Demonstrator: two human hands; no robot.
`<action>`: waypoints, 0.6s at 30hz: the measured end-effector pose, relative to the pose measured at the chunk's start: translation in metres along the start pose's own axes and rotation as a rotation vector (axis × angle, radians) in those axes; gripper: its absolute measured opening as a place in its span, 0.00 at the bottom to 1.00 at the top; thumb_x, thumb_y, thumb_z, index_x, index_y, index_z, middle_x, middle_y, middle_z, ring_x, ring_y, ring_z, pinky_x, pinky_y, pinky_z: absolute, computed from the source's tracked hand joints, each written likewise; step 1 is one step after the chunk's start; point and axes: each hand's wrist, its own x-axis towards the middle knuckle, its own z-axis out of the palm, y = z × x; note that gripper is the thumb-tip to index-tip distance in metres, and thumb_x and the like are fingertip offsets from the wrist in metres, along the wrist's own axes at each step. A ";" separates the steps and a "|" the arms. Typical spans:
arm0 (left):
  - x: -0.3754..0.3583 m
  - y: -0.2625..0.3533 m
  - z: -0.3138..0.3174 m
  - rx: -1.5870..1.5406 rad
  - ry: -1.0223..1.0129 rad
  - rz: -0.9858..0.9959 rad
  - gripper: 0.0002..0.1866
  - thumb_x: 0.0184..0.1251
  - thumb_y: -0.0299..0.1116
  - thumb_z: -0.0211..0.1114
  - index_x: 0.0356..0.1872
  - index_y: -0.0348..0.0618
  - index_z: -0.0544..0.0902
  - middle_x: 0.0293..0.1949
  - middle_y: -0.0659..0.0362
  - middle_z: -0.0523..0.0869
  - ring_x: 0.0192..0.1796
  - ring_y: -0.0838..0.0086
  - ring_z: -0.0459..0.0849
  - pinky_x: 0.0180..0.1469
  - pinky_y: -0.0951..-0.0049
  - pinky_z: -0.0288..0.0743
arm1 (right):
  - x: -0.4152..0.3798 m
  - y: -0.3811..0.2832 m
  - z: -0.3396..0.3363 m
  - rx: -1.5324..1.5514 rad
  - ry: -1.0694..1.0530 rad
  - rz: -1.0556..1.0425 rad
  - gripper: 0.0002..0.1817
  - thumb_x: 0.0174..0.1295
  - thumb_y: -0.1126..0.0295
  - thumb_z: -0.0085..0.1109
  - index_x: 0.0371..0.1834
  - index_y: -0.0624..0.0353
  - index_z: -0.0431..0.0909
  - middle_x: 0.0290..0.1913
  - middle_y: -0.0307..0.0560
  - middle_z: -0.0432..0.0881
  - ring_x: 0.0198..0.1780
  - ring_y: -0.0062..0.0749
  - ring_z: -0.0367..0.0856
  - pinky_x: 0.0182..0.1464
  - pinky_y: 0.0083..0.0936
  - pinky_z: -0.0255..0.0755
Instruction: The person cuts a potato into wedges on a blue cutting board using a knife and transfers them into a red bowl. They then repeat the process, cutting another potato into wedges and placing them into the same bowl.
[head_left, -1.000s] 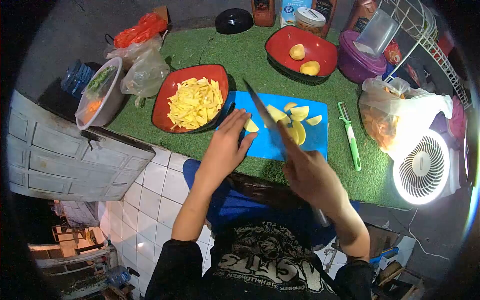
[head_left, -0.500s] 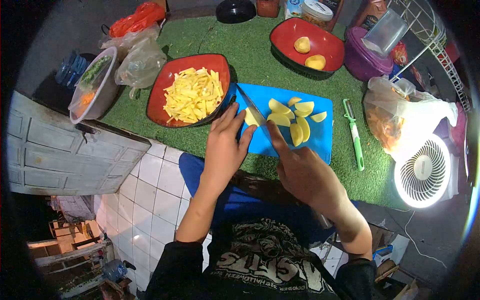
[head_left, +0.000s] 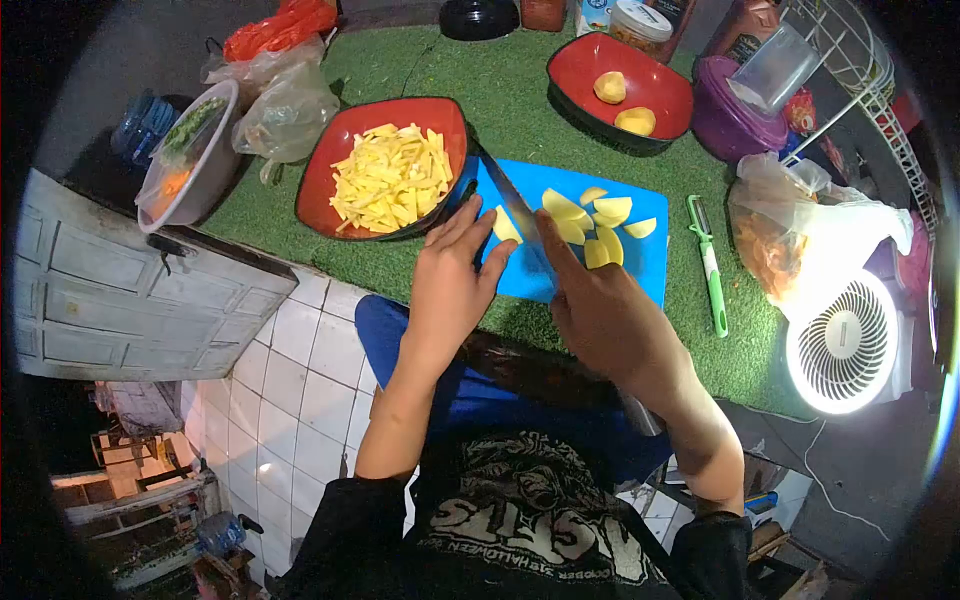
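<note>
A knife (head_left: 512, 200) is in my right hand (head_left: 610, 315), the index finger lying along its blade. The blade slants over a blue cutting board (head_left: 645, 262). Just left of the blade lies a pale yellow potato piece (head_left: 506, 228), with the fingertips of my left hand (head_left: 452, 275) at its left side. Several potato wedges (head_left: 613, 210) lie on the board right of the knife, partly hidden by my right hand. Left of the board, a red bowl (head_left: 318, 195) holds a heap of potato sticks (head_left: 392, 178).
A second red bowl (head_left: 655, 88) holds two peeled potatoes (head_left: 635, 122). A green peeler (head_left: 711, 270), a plastic bag of peelings (head_left: 775, 240) and a lit white fan (head_left: 843, 340) are on the right. A white basin (head_left: 205, 180) and plastic bags (head_left: 285, 115) stand on the left.
The knife and my right hand have shifted slightly left and up, and the blade is now clear of the potato piece. My left hand stays nearly in place beside it.
</note>
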 end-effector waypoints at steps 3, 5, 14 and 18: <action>0.001 0.000 0.000 -0.005 -0.002 -0.001 0.20 0.63 0.36 0.75 0.53 0.35 0.88 0.62 0.42 0.84 0.61 0.48 0.85 0.64 0.57 0.77 | 0.002 -0.005 -0.002 -0.078 -0.057 -0.065 0.41 0.60 0.76 0.55 0.77 0.79 0.51 0.32 0.73 0.84 0.30 0.58 0.88 0.32 0.45 0.83; 0.001 -0.001 0.001 0.002 0.002 0.000 0.20 0.63 0.35 0.75 0.53 0.36 0.88 0.62 0.42 0.84 0.61 0.48 0.85 0.64 0.57 0.77 | 0.004 -0.015 -0.005 -0.069 -0.125 0.038 0.40 0.61 0.77 0.54 0.75 0.81 0.52 0.34 0.75 0.84 0.30 0.56 0.88 0.33 0.44 0.84; 0.001 -0.004 -0.001 -0.009 -0.021 -0.005 0.20 0.63 0.35 0.74 0.55 0.38 0.88 0.62 0.43 0.84 0.62 0.49 0.84 0.65 0.57 0.76 | 0.018 0.003 0.041 -0.265 0.157 -0.179 0.38 0.62 0.78 0.52 0.75 0.82 0.51 0.22 0.69 0.81 0.26 0.56 0.87 0.32 0.46 0.83; 0.001 -0.003 -0.002 -0.017 -0.024 -0.037 0.20 0.63 0.34 0.74 0.55 0.39 0.88 0.62 0.44 0.84 0.62 0.50 0.84 0.65 0.57 0.76 | 0.016 -0.015 0.008 -0.033 -0.021 0.079 0.38 0.61 0.78 0.52 0.75 0.84 0.52 0.31 0.74 0.84 0.28 0.54 0.88 0.32 0.45 0.84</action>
